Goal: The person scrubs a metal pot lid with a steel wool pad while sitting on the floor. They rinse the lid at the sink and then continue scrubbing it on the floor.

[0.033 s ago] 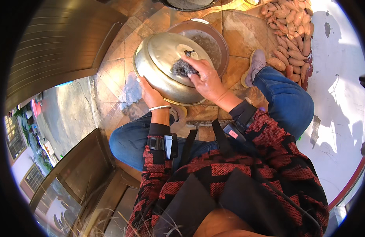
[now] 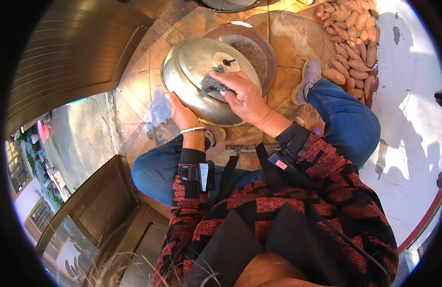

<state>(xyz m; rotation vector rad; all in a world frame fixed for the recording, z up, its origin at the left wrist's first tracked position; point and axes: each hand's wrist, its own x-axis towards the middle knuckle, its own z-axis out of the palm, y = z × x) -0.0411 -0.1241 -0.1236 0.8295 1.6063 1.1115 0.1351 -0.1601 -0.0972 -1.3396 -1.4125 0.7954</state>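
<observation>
A large domed metal pot lid [image 2: 192, 67] with a small dark knob stub at its top leans tilted over the near left side of a brown basin [image 2: 272, 60]. My left hand [image 2: 183, 115] grips the lid's lower left edge, thumb on the outside, other fingers mostly hidden behind the metal. Pressed to the lid's face just below the stub is a dark grey steel wool scrubber [image 2: 211, 87]. My right hand [image 2: 247, 98] is closed around it, index finger stretched along its top. Murky water [image 2: 249, 51] shows in the basin.
Several sweet potatoes [image 2: 357, 48] are heaped at the far right beside a white wall [image 2: 407, 110]. Part of a dark pan [image 2: 228, 5] shows at the far edge. A brown metal door panel [image 2: 72, 52] stands at left. My shoe [image 2: 311, 79] rests right of the basin.
My right hand and the scrubber have slid slightly left and down across the lid, uncovering more of the stub. My left hand stays at the edge.
</observation>
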